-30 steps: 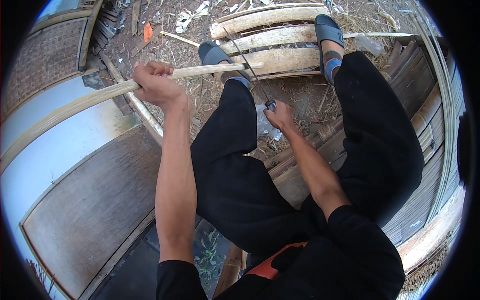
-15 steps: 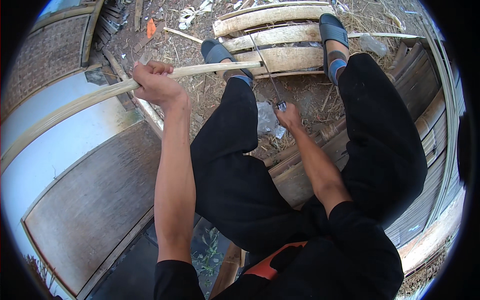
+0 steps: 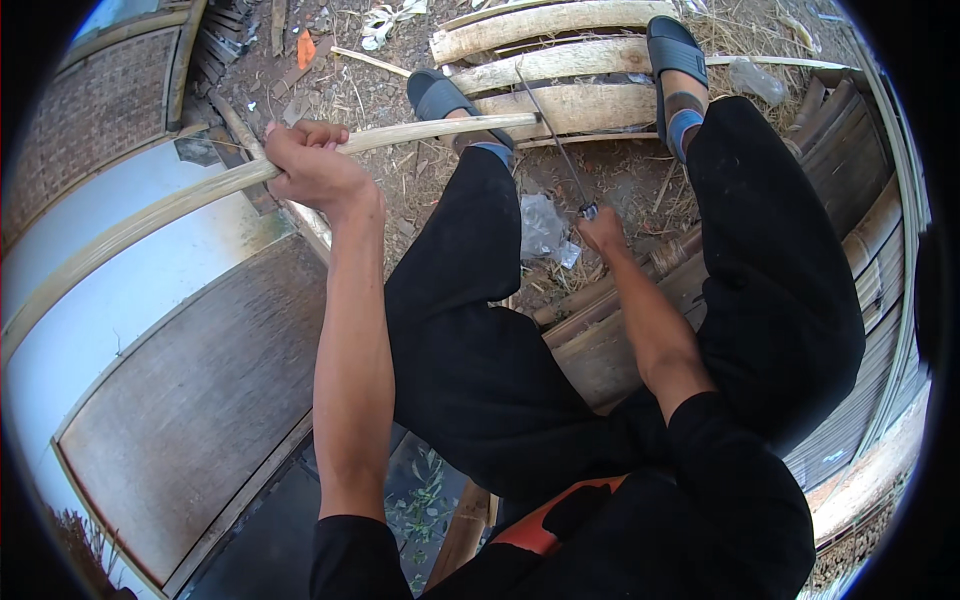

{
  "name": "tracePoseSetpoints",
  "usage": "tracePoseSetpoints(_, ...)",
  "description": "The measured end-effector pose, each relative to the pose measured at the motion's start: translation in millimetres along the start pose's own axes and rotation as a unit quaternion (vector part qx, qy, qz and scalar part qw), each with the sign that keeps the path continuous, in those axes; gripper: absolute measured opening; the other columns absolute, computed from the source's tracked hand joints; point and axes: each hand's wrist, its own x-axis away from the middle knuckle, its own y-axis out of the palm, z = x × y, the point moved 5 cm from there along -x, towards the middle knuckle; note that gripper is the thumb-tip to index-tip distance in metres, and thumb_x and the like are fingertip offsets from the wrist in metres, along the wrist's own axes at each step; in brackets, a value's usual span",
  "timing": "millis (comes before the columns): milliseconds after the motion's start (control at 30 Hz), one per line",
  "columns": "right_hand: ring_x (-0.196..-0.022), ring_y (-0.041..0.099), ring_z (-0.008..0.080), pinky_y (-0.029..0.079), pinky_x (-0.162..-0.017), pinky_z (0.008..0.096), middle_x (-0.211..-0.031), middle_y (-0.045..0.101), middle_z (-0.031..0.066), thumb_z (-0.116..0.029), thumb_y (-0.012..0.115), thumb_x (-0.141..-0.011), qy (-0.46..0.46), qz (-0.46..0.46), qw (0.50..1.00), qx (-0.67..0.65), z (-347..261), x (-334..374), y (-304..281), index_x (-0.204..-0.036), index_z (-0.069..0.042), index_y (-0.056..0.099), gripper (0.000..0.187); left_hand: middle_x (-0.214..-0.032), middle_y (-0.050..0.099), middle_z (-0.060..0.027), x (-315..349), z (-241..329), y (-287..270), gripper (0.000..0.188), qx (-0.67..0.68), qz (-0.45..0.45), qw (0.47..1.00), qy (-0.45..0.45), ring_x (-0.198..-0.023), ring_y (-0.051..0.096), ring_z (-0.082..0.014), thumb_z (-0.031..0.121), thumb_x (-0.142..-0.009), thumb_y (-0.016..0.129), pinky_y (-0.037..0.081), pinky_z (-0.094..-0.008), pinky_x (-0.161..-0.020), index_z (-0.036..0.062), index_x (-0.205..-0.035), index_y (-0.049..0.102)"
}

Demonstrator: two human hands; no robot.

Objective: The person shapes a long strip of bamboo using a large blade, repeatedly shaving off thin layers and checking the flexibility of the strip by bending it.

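My left hand (image 3: 318,165) is closed around a long pale bamboo strip (image 3: 200,190), which runs from the left edge to a cut end between my feet. A small dark patch shows at that end. My right hand (image 3: 602,232), lower and between my knees, grips the handle of a long, thin dark metal rod (image 3: 562,148). The rod slants up and left, crossing the strip's end; whether they touch I cannot tell. Its handle is mostly hidden by my fingers.
Split bamboo pieces (image 3: 560,65) lie on the ground under and between my sandals (image 3: 677,48). Clear plastic (image 3: 541,228) rests beside my right hand. Bamboo poles (image 3: 868,230) line the right, a wooden board (image 3: 190,400) the left. An orange scrap (image 3: 305,48) lies far left.
My right hand and the rod have moved slightly right. The strip's end sits a little further right and up, while the whole view has also shifted a bit. Both grips are unchanged.
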Motion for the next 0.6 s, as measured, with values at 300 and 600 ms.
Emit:
tracePoseSetpoints(300,-0.092,0.064,0.0451,0.05,-0.083,0.0469,-0.09,0.067,0.0276,-0.028,0.065,-0.072,-0.139,-0.051,0.981,-0.127,-142.8,41.4,-6.5,-0.094,-0.001,0.068,0.036,-0.057,0.034,-0.0045,-8.8,-5.9,-10.4,0.037,-0.014,0.038,0.999,0.003,-0.053,0.039,-0.0193,0.026,-0.093,0.041,0.041,-0.0359,-0.057,0.0111,-0.061,0.031)
tracePoseSetpoints(600,-0.096,0.066,0.0414,0.051,-0.084,0.0452,-0.097,0.068,0.0276,-0.027,0.065,-0.073,0.049,-0.049,0.996,0.051,15.7,-10.9,-14.0,-0.094,0.003,0.069,0.037,-0.057,0.036,-0.0058,-5.5,-5.3,-6.8,0.034,0.008,-0.003,1.0,-0.008,-0.054,0.041,-0.0204,0.025,-0.092,0.042,0.042,-0.0354,-0.058,0.0088,-0.063,0.033)
